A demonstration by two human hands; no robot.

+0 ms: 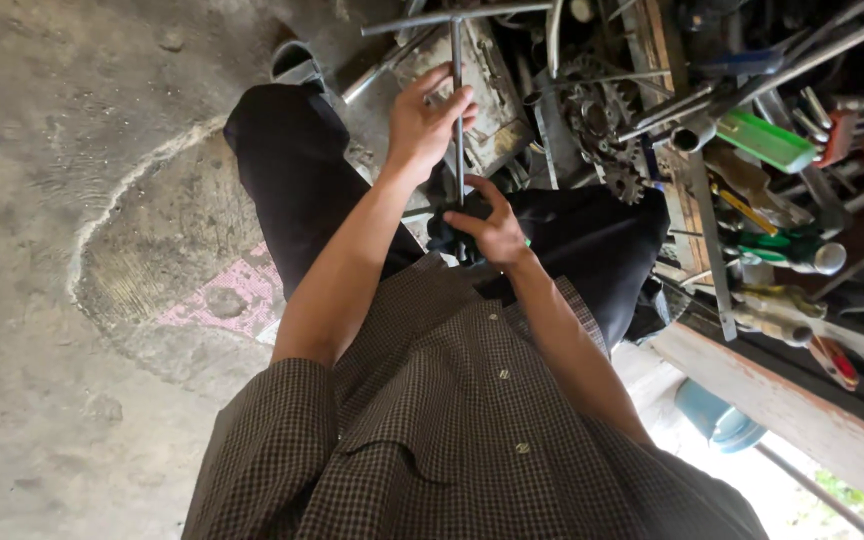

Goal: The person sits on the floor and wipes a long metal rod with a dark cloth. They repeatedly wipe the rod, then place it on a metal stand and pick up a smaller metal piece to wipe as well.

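I see my left hand (422,120) with its fingers clenched round the upright shaft of a T-handle wrench (458,100) above my lap, while my right hand (492,232) pinches a small dark part (449,228) at its lower end.

On my right I see a wooden box (792,400) full of tools. A green handle (767,142) lies far in it, and a red handle (834,362) lies near. A gear (602,125) sits beside it. A pink patch (232,295) marks the grey floor (42,200) on my left. A blue tub (717,418) sits near.
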